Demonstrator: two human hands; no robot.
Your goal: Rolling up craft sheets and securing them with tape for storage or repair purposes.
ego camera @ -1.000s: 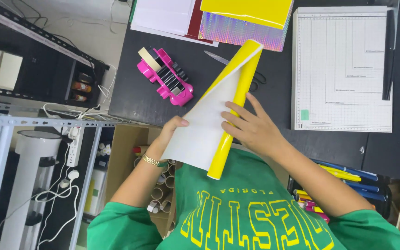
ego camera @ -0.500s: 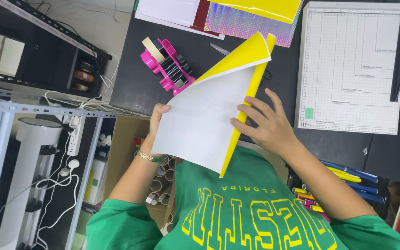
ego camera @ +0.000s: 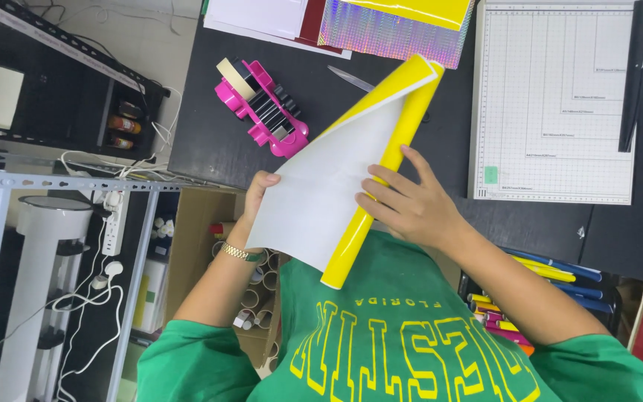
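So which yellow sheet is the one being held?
The half-rolled yellow sheet with the white back, gripped by the left hand and right hand. The other yellow sheet lies flat on the pile at the table's far edge, untouched.

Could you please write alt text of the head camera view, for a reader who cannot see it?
A person in a green shirt unrolls a yellow roll with white backing over a black table; the left hand grips the sheet's edge, the right hand holds the roll. A pink tape dispenser and a white cutting board lie nearby.
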